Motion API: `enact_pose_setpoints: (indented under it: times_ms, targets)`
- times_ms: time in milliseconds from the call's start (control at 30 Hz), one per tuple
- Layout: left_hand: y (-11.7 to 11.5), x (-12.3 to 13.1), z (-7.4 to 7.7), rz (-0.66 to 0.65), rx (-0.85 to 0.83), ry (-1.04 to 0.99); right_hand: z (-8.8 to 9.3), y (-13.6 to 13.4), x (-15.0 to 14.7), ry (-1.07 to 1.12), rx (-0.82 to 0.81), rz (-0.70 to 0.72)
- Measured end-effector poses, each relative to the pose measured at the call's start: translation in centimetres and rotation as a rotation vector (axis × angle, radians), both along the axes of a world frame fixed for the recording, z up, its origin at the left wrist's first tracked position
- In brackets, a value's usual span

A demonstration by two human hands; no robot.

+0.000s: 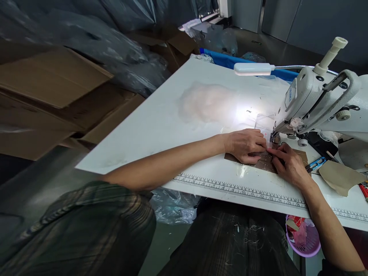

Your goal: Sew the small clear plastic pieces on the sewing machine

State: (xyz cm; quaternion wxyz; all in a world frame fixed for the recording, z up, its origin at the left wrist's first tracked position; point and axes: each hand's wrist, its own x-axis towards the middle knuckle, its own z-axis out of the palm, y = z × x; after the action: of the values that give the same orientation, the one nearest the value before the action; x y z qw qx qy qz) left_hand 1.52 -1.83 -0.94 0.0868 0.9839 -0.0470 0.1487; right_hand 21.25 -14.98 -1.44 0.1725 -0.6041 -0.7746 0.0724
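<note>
A brown piece of fabric [266, 163] lies on the white table [161, 122] in front of the needle of a white sewing machine [319, 99]. My left hand [245, 145] rests on its left part, fingers curled and pinched at a small clear plastic piece [266, 124] near the presser foot. My right hand [289, 165] presses on the fabric from the right, fingers bent, fingertips meeting those of the left hand just before the needle.
A small lamp [253, 69] lights the table. Blue-handled snips [316, 165] and a tan fabric scrap [340, 177] lie right of my hands. A printed ruler [244, 189] runs along the front edge. Cardboard boxes [54, 96] stand left, a purple basket [304, 239] below.
</note>
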Motion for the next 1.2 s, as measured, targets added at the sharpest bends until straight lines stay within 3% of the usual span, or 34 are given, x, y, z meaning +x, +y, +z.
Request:
enact_pose_setpoints:
  times_ms: [300, 700, 1200]
  targets:
    - [0.00, -0.18, 0.14, 0.040, -0.142, -0.062, -0.57, 0.10, -0.07, -0.007, 0.026, -0.010]
    - [0.26, -0.39, 0.11, 0.063, -0.055, -0.051, -0.32, 0.44, -0.36, -0.071, 0.022, -0.032]
    - [-0.06, -0.05, 0.01, 0.200, 0.104, 0.068, -0.02, 0.59, -0.34, -0.132, 0.032, -0.061]
